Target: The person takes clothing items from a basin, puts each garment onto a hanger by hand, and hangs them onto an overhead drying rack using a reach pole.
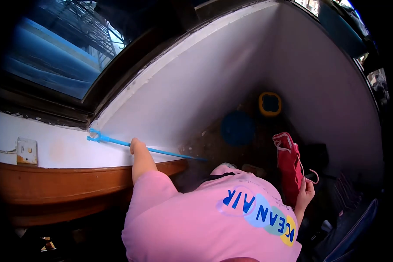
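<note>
My left hand [137, 145] is closed around a light blue clothes pole [166, 152]. The pole's forked head [99, 136] lies in front of the white wall by the window corner, and its thin end points right, over the floor. On the right, my right hand [307, 192] grips a clothes hanger [315, 175] whose curved hook sticks out past the fingers. A red garment [287, 168] with pale edging hangs from it. Part of the hanger is hidden by the cloth and my hand.
A wooden ledge [87, 182] runs along the left, below a wall socket [27, 151]. A dark-framed window [61, 65] is at upper left. On the floor stand a round blue object [237, 128] and a yellow-rimmed stool [270, 104]. Dark fabric [351, 231] lies at lower right.
</note>
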Action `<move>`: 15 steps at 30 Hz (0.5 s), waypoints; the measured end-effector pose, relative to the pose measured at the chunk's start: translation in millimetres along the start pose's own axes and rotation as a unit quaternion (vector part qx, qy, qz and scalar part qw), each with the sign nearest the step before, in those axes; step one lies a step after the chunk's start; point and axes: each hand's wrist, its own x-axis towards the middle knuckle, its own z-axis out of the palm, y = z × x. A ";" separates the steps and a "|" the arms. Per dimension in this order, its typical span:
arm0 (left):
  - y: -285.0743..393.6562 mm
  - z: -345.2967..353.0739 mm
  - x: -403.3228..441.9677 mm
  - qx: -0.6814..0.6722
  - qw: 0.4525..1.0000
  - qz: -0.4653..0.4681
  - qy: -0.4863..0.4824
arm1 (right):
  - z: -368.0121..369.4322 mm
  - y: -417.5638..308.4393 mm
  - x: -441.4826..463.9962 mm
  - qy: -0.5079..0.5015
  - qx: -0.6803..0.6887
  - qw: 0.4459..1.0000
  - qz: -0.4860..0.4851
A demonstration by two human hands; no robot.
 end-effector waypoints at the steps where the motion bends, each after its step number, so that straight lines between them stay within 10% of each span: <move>1: 6.4 -0.7 11.7 -0.047 0.999 0.002 -0.002 | 5.9 -8.6 -4.8 -0.008 -0.001 1.000 0.006; 10: -4.1 35.6 -25.5 -0.281 0.956 0.073 -0.037 | 16.2 -75.8 -30.1 0.043 -0.041 0.998 0.037; 15: -2.1 64.9 -233.8 -0.185 0.689 0.380 -0.589 | 19.7 -122.3 -55.7 0.089 0.038 0.995 -0.040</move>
